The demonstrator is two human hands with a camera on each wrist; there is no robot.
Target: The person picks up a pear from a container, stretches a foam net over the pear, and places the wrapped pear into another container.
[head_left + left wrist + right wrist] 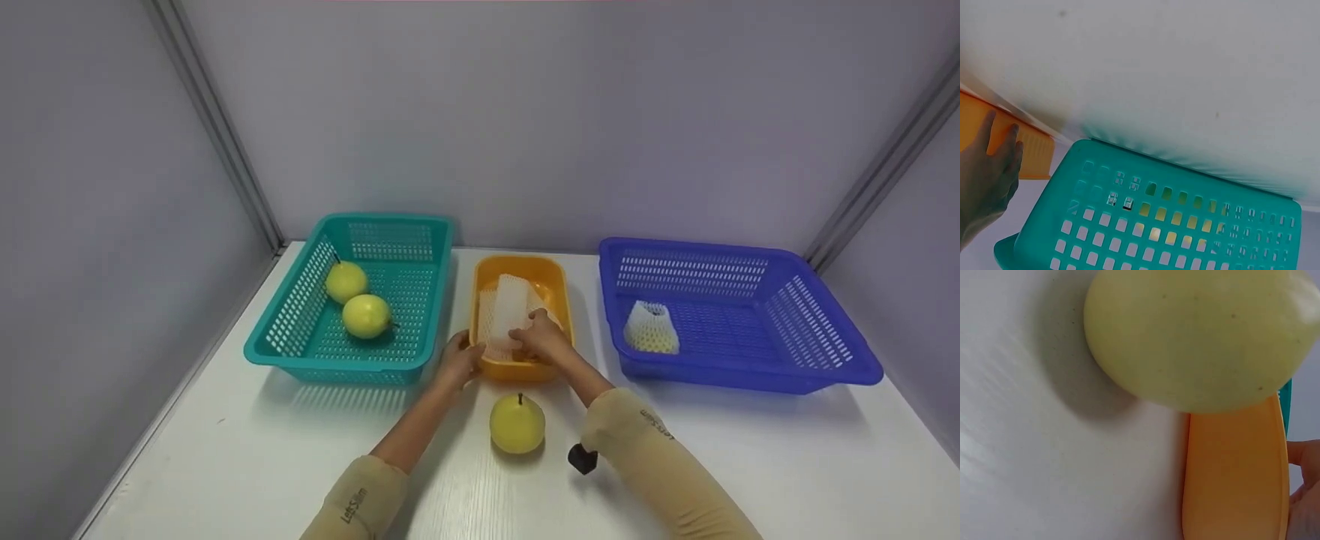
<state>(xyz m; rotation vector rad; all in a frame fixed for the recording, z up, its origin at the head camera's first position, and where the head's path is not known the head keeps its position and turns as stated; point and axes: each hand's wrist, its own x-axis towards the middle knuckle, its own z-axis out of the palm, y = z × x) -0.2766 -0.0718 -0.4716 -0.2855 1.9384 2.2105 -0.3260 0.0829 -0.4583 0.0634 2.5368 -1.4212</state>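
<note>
Right grip (544, 335): inside orange basket (517, 371), fingers against the near end of white foam sleeve (511, 307); cannot tell whether they pinch it.
White foam sleeve: lies in orange basket, left of the right grip and reaching beyond it, long axis running away from the person; right grip the nearer.
Left grip (457, 364): holds orange basket by its near left wall, thumb at the rim, fingers outside.
Loose pear (517, 426), one: on tabletop (315, 450), on the person's side of both grips.
Teal basket (337, 367), two pears (367, 316) within: left of left grip.
Blue basket (750, 381), one netted fruit (651, 330) within: right of right grip.
</note>
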